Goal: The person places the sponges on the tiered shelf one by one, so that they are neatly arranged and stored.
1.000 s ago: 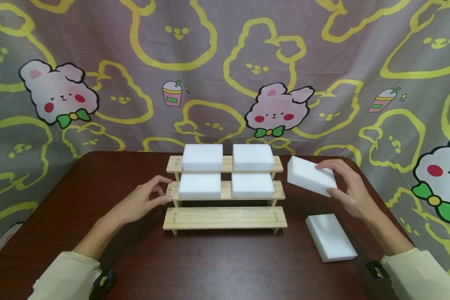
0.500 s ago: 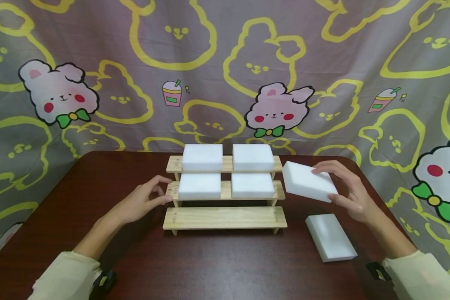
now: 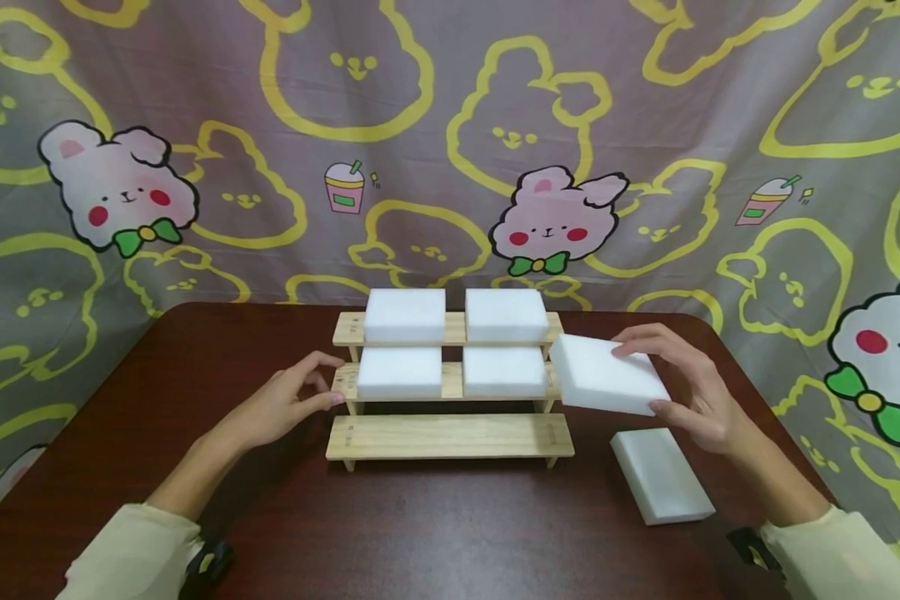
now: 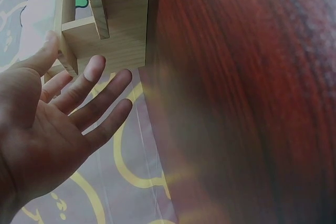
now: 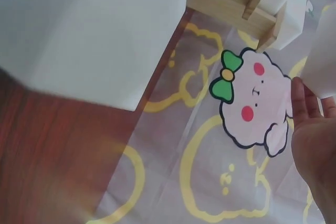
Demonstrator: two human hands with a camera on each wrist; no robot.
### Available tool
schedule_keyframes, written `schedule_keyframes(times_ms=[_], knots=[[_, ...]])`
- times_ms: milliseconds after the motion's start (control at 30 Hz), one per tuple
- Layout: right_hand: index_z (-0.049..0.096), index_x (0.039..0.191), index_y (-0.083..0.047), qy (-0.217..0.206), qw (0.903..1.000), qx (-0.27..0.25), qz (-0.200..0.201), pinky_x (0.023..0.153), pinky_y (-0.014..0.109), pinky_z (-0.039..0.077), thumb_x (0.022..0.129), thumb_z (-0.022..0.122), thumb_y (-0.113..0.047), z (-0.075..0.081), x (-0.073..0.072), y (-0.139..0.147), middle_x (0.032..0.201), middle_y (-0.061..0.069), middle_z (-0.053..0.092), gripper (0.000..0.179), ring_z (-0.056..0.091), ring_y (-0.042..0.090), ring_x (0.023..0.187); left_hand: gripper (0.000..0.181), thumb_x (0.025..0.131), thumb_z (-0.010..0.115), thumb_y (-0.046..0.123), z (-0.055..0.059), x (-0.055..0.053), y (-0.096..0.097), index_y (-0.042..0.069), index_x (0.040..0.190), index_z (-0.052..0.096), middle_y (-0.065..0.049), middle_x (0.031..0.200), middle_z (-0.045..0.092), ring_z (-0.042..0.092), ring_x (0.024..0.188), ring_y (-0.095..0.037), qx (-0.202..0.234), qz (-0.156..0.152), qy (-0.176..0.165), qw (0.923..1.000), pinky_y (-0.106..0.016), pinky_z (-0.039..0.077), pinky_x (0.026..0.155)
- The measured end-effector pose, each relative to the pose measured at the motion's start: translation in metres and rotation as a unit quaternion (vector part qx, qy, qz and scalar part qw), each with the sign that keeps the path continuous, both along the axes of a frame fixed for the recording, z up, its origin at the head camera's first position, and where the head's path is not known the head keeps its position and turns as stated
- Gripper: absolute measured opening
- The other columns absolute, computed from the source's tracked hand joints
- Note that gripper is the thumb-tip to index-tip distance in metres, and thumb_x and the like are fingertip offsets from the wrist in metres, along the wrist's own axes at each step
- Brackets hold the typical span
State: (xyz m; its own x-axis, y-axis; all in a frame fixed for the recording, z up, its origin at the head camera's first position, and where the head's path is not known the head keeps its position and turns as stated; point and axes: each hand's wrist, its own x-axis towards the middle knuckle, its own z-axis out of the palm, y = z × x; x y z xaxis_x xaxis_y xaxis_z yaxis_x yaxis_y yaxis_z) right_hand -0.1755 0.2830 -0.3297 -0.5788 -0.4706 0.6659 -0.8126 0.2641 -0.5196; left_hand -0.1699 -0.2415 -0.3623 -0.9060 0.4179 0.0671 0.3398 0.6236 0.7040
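Observation:
A three-step wooden display stand (image 3: 450, 437) stands at the table's middle. Two white foam blocks (image 3: 400, 372) sit on its middle step and two more (image 3: 405, 314) on its top step; the lowest step is bare wood. My left hand (image 3: 283, 402) holds the left end of the middle step between thumb and index finger, the other fingers spread below in the left wrist view. Another white foam block (image 3: 607, 373) is pinched by the thumb and fingers of my right hand (image 3: 693, 387). It is raised beside the stand, its left edge overlapping the middle step in the head view.
One more white foam block (image 3: 663, 477) lies on the dark red-brown table (image 3: 435, 533), below my right hand; it fills the upper left of the right wrist view. A patterned curtain (image 3: 412, 125) hangs behind the table and at its sides.
My right hand has brought its foam block left and slightly down, closer to the stand, and turned it flatter. My left hand and the stand have stayed put.

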Motion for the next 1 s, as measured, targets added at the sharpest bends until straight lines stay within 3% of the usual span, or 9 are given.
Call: schedule_keyframes(times_ms=[267,500,767,867,1000], knots=[[0.069,0.119,0.005,0.028,0.9981,-0.016,0.051,0.091,0.030,0.040,0.084,0.068,-0.023,-0.003,0.001,-0.011,0.124,0.019,0.064,0.044,0.058,0.023,0.115,0.045,0.102,0.069,0.019,0.000,-0.001,0.000,0.000,0.137,0.050,-0.007,0.085,0.071,0.059,0.076,-0.023,-0.001,0.001,-0.001,1.0000,-0.031,0.044,0.070],[0.068,0.121,0.003,0.027,0.9972,-0.002,0.070,0.093,0.030,0.041,0.081,0.067,-0.019,-0.002,0.005,-0.021,0.126,0.020,0.063,0.046,0.058,0.023,0.116,0.044,0.102,0.069,0.018,0.000,-0.001,0.000,0.000,0.137,0.050,-0.007,0.085,0.070,0.058,0.076,-0.018,-0.002,0.001,0.003,1.0000,-0.030,0.045,0.071],[0.068,0.126,-0.002,0.023,0.9963,0.032,0.077,0.098,0.026,0.042,0.080,0.070,-0.017,-0.002,0.010,-0.033,0.127,0.017,0.063,0.048,0.058,0.022,0.118,0.044,0.102,0.069,0.018,-0.001,0.000,0.000,0.000,0.137,0.050,-0.007,0.085,0.071,0.062,0.078,-0.029,0.005,-0.001,0.002,1.0000,-0.032,0.046,0.071],[0.068,0.126,-0.003,0.023,0.9957,0.036,0.082,0.100,0.026,0.042,0.081,0.070,-0.019,-0.003,0.011,-0.037,0.127,0.017,0.064,0.047,0.059,0.022,0.118,0.044,0.102,0.069,0.018,-0.001,0.000,0.000,-0.001,0.137,0.050,-0.007,0.085,0.071,0.062,0.078,-0.030,0.005,-0.001,0.001,1.0000,-0.032,0.046,0.072],[0.068,0.126,-0.006,0.019,0.9947,0.048,0.089,0.101,0.025,0.042,0.075,0.072,-0.012,-0.003,0.013,-0.042,0.127,0.015,0.064,0.052,0.059,0.022,0.117,0.044,0.102,0.069,0.017,-0.001,0.000,0.000,0.000,0.137,0.050,-0.007,0.085,0.071,0.062,0.078,-0.028,0.004,-0.001,0.004,1.0000,-0.031,0.046,0.071]])
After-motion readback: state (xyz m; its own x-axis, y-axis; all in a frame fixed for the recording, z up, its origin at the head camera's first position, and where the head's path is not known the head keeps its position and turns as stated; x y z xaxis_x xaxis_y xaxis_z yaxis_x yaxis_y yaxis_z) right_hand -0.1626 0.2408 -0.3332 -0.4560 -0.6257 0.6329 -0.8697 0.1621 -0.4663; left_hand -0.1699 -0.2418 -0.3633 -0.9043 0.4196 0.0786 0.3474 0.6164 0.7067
